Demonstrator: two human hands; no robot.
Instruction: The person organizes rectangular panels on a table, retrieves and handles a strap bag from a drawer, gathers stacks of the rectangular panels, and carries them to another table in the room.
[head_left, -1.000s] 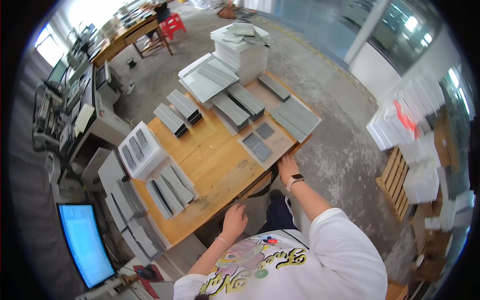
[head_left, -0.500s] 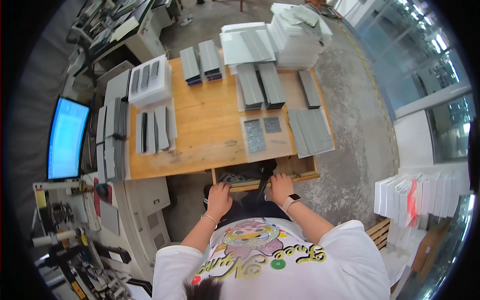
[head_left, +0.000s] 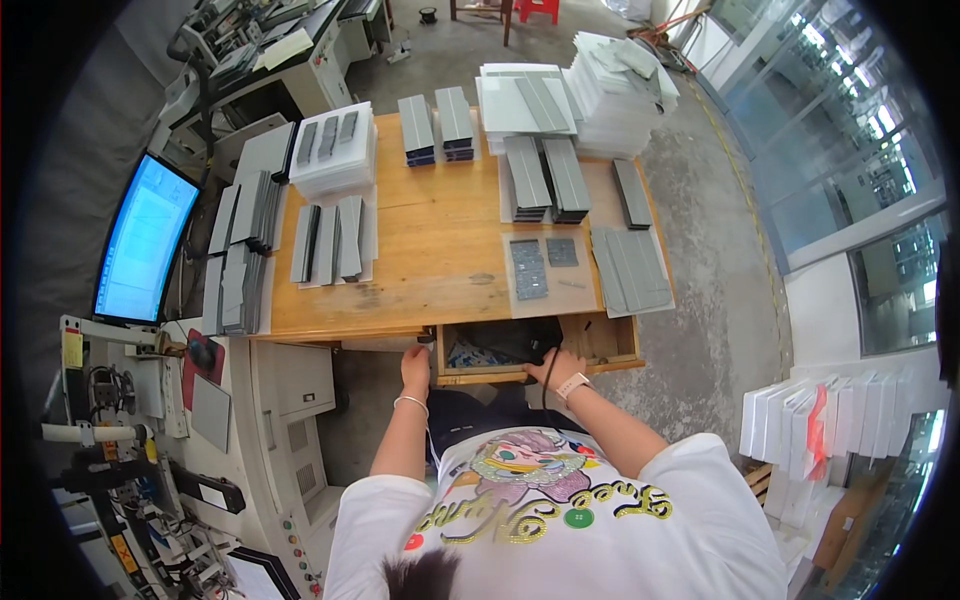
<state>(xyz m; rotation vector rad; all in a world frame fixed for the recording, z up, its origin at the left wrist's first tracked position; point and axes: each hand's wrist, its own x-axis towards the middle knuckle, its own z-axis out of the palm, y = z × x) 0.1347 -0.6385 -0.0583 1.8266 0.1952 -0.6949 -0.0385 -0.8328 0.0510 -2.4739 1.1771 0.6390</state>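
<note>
Remotely, I find the black bag (head_left: 522, 341) in the open drawer (head_left: 627, 342), probably soft and light, best lifted by its strap (head_left: 546, 391). The right hand (head_left: 560, 370) curls its fingers beside that, the left hand (head_left: 415, 370) beside the drawer; I cannot confirm either grip.

Workshop: machinery (head_left: 95, 433), concrete floor (head_left: 705, 215), stacked grey strips (head_left: 566, 178).

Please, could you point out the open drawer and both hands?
Open drawer (head_left: 484, 378), head view: wooden front edge.
Left hand (head_left: 415, 369), head view: middle of hand.
Right hand (head_left: 561, 369), head view: middle of hand.
</note>
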